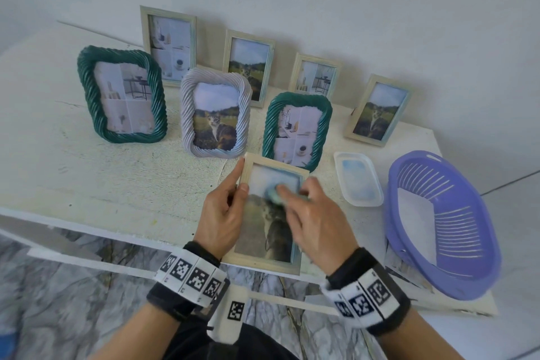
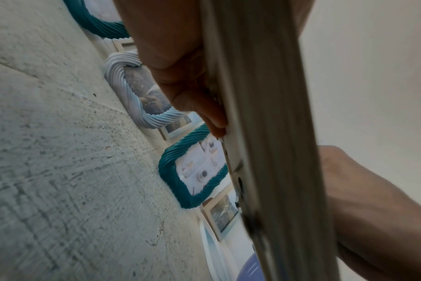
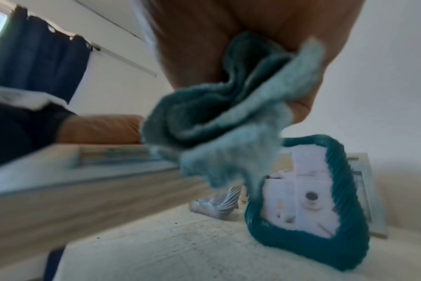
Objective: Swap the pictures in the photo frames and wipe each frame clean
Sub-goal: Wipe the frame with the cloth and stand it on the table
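We hold a flat, pale wooden frame [image 1: 270, 264] at the table's [image 1: 87, 184] near edge. Left hand [image 1: 223, 215] grips its left rail; right hand [image 1: 314, 221] clutches a fluffy teal cloth [image 3: 219, 121] bunched against the smooth glass.

Both forearms are bare. Each wrist wears a black strap [image 1: 380, 295] wrapped in a white band printed with square black-and-white markers [image 1: 193, 275]. Below the left wrist hangs a white block [image 1: 230, 313] bearing one more marker. Dark clothing shows at the near edge
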{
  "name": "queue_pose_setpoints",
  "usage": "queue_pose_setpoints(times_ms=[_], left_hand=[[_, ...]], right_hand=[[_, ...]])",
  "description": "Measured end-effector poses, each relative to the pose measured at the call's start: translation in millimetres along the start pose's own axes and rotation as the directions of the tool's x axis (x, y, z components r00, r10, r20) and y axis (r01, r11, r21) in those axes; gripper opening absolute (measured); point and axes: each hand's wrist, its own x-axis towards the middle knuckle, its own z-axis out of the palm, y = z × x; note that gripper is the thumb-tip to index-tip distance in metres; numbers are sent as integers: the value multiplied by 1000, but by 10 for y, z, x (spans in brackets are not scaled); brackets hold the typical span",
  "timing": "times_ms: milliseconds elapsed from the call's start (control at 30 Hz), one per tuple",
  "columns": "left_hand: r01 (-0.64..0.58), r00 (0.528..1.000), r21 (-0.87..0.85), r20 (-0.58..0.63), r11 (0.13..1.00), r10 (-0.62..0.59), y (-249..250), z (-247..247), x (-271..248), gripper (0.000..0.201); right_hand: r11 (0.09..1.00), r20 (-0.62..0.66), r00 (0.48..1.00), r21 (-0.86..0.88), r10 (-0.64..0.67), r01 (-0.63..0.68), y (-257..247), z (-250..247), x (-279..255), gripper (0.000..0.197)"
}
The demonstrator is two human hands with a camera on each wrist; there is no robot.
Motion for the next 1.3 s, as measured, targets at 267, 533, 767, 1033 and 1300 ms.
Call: queue_pose_setpoints(times_ms=[267, 533, 767, 1033, 1300], left_hand=[[53, 999, -41, 14, 998, -52, 51, -5, 56, 51], [37, 999, -49, 39, 998, -35, 66, 62, 30, 50], [63, 998, -46, -3, 997, -64, 53, 28, 72, 51], [94, 995, -56, 37, 994, -92, 50, 90, -8, 52], [92, 995, -15, -37, 996, -92, 39, 63, -8, 44]], right_hand=[[990, -33, 999, 139, -3, 8, -170, -8, -163, 22], [991, -154, 979, 29, 132, -129, 69, -98, 124, 17], [978, -31, 999, 204, -28, 34, -149, 2, -25, 26], [990, -68, 998, 138, 5, 4, 44, -29, 148, 23], [972, 33, 999, 232, 23, -30, -36, 9, -297, 29]])
